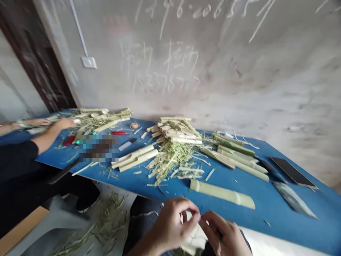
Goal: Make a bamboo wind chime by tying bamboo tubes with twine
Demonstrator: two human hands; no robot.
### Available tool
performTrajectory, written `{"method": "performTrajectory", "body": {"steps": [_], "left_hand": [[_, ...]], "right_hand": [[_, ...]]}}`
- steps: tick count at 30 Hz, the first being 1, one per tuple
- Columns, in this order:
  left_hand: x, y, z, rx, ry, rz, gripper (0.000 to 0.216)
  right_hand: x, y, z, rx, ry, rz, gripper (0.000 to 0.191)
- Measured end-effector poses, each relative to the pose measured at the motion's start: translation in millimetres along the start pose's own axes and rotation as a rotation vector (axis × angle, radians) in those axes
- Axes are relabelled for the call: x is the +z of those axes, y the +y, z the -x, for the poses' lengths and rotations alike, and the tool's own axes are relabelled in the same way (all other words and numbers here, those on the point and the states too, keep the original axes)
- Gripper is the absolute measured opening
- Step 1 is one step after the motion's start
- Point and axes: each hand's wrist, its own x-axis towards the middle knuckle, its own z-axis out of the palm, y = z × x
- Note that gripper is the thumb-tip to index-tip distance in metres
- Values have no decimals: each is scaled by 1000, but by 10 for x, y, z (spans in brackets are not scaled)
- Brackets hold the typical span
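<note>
Many stacked bamboo pieces (181, 129) are judged shaved, one bamboo length (222, 194) is left unstacked on the blue table (287, 217), and the left hand (176, 220) and right hand (222, 233) are held fingertip to fingertip, anything pinched being indiscernible.

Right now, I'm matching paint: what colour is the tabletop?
The tabletop is blue, best in the head view.

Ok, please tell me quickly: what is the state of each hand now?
Left hand: curled, thumb close to index; whether it holds something cannot be told.
Right hand: curled, close beside the left; also cannot be told.
</note>
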Motion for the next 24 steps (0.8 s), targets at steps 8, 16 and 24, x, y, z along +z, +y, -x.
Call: {"method": "performTrajectory", "body": {"steps": [8, 16, 24], "left_hand": [[-188, 8, -27, -114, -89, 68, 20], [-233, -41, -142, -196, -97, 55, 13], [-197, -38, -131, -192, -10, -49, 11]], "right_hand": [[-47, -292, -86, -28, -86, -12, 24], [-46, -193, -140, -122, -108, 37, 19], [-16, -125, -194, -142, -136, 89, 15]]}}
